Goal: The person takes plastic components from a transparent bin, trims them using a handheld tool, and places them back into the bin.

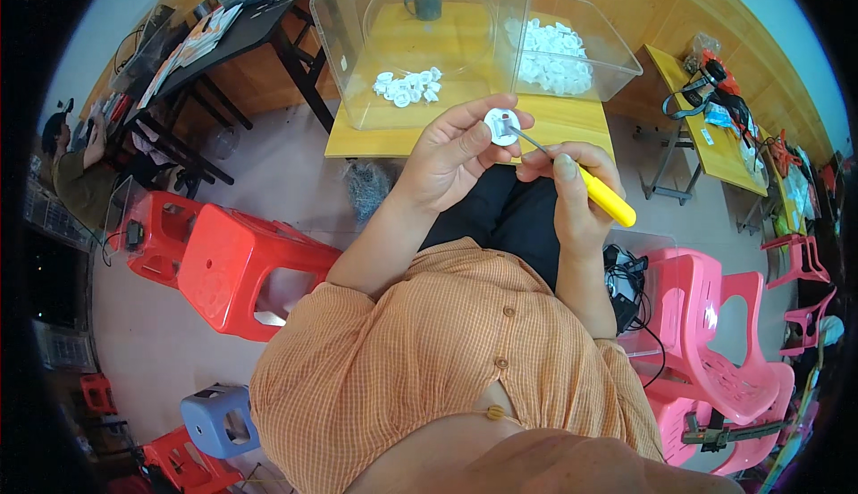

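Observation:
My left hand (460,144) pinches a small round white plastic part (500,137) between thumb and fingers, its recessed side facing me. A small dark red spot shows inside the recess. In my right hand (581,186) is a screwdriver with a yellow handle (608,199) and a thin metal shaft; the shaft's tip reaches into the white part. Both hands are held up in front of the near edge of the yellow table (375,143). A loose cluster of similar white parts (408,88) lies on the table behind a clear plastic lid standing on edge.
A clear plastic bin (617,70) at the table's right holds a heap of white parts (554,56). The clear lid (323,47) stands before a dark mug (427,3). Red stools (223,271) are at left, pink chairs (684,297) at right. Another person (80,172) sits far left.

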Demonstrator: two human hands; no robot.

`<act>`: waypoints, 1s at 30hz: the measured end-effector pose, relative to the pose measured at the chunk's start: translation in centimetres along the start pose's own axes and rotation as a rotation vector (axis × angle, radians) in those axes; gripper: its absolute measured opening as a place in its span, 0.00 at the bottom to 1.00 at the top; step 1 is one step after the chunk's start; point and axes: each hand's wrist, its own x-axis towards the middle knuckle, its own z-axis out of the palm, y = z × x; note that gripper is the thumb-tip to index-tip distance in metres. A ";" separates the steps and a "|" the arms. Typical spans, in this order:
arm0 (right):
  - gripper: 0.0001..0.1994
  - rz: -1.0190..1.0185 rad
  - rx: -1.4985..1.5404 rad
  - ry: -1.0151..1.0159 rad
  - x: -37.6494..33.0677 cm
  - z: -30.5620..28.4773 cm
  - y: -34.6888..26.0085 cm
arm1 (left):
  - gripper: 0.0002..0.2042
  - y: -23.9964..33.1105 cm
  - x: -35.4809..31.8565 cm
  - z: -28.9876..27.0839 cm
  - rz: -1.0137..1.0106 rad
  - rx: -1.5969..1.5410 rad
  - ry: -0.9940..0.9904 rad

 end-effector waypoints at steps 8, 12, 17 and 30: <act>0.06 -0.031 -0.073 -0.010 0.3 -0.4 0.0 | 0.20 0.0 -0.1 0.4 -0.022 0.018 -0.014; 0.06 -0.046 -0.067 -0.028 0.2 -0.5 0.0 | 0.21 0.0 -0.1 0.5 -0.062 -0.046 -0.002; 0.05 -0.048 -0.039 -0.016 0.1 0.0 0.0 | 0.21 -0.2 -0.2 0.4 -0.055 -0.024 0.004; 0.05 -0.214 -0.126 -0.126 0.2 -0.4 0.3 | 0.20 0.1 -0.3 0.5 -0.004 0.043 -0.077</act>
